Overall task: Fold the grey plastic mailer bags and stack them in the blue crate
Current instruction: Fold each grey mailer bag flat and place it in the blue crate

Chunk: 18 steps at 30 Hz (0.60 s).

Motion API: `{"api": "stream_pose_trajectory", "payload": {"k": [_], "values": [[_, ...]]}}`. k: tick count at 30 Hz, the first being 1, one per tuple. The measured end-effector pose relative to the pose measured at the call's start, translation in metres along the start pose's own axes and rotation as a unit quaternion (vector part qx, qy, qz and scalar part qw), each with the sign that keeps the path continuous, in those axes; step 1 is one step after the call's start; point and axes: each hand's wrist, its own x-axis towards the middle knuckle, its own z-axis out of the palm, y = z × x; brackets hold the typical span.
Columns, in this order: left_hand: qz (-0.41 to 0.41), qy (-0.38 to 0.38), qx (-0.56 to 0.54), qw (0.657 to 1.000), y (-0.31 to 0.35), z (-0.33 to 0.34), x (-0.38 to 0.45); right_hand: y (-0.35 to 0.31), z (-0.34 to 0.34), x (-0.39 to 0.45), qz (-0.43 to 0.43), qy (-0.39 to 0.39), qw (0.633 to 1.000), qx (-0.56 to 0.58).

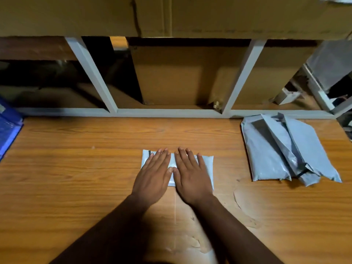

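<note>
While flat fingers [162, 155] press folded mailer [206, 164], worn wooden table [76, 178] fronts grey shelving [91, 73].

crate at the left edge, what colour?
Blue. The crate shows only partly, at the left edge of the head view.

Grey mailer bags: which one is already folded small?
The folded mailer at table centre, pressed flat under both hands, left hand and right hand. The loose mailers lie unfolded at right.
</note>
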Motion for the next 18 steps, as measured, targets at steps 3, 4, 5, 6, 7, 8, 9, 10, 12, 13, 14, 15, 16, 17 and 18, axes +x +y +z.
{"api": "stream_pose_trajectory", "payload": {"k": [3,4,5,6,7,8,9,10,12,13,14,15,16,17,18], "values": [[0.012,0.029,0.002,1.0,-0.0019,0.0062,0.0011,-0.0027,-0.0006,0.0039,0.0,0.004,1.0,-0.007],[0.015,0.044,0.002,0.999,-0.0016,0.0078,0.0016,-0.0039,-0.0004,0.0053,0.003,0.003,1.0,-0.007],[0.018,0.058,0.001,0.998,-0.0013,0.0093,0.0024,-0.0047,-0.0002,0.0069,0.005,0.002,1.0,-0.007],[0.02,0.068,0.0,0.998,-0.0014,0.0107,0.0039,-0.0052,-0.0002,0.0085,0.008,-0.002,1.0,-0.008],[0.019,0.072,-0.002,0.997,-0.0016,0.0117,0.0051,-0.0054,-0.0004,0.0094,0.01,-0.007,1.0,-0.012],[0.018,0.072,-0.003,0.997,-0.0018,0.0119,0.0062,-0.0058,-0.0008,0.0094,0.009,-0.012,1.0,-0.017],[0.016,0.07,-0.003,0.997,-0.0021,0.0119,0.006,-0.006,-0.0006,0.009,0.007,-0.016,1.0,-0.02],[0.015,0.066,-0.003,0.998,-0.002,0.0121,0.0055,-0.0062,-0.0004,0.0082,0.005,-0.018,1.0,-0.022],[0.011,0.055,-0.002,0.998,-0.0016,0.0112,0.0063,-0.006,-0.0014,0.0094,0.005,-0.018,1.0,-0.021],[0.006,0.049,-0.001,0.999,-0.0016,0.0108,0.0074,-0.0064,-0.0019,0.0105,0.004,-0.016,1.0,-0.021],[-0.001,0.042,0.002,0.999,-0.0013,0.0104,0.008,-0.0069,-0.0016,0.0108,0.003,-0.016,1.0,-0.024],[-0.009,0.033,0.006,0.999,-0.0004,0.01,0.0074,-0.0072,-0.0009,0.0098,0.003,-0.018,0.999,-0.027],[-0.013,0.027,0.01,1.0,0.0007,0.0094,0.006,-0.0073,-0.0006,0.0078,0.004,-0.019,0.999,-0.026],[-0.012,0.025,0.012,1.0,0.0019,0.0089,0.0034,-0.007,-0.0009,0.0048,0.002,-0.018,1.0,-0.023],[-0.008,0.027,0.013,1.0,0.0032,0.0079,0.0005,-0.0072,-0.0012,0.0015,-0.003,-0.017,1.0,-0.019]]}}
